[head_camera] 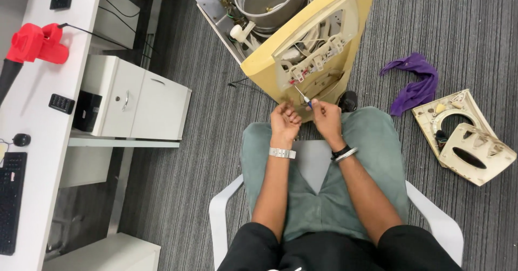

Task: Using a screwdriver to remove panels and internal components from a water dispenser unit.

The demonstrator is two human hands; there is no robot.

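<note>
I held a small screwdriver [303, 96] pinched in my right hand [327, 117], its tip angled up into the yellow appliance casing [259, 60] tilted against my knees on the carpeted floor [216, 114]. My left hand [284, 121] was curled shut just beside it, steadying; what it held, I could not tell.

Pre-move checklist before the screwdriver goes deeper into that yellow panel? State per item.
1. Right hand grips screwdriver: ok.
2. Tip seated on a screw in the yellow appliance: cannot tell, too small.
3. Left hand steadying the appliance: not ok, it is curled beside the tool, apart from the panel.
4. Appliance unplugged: cannot tell; a black cable trails on the carpet, its end hidden.
5. Removed cream cover and purple cloth out of the way: ok.
</note>
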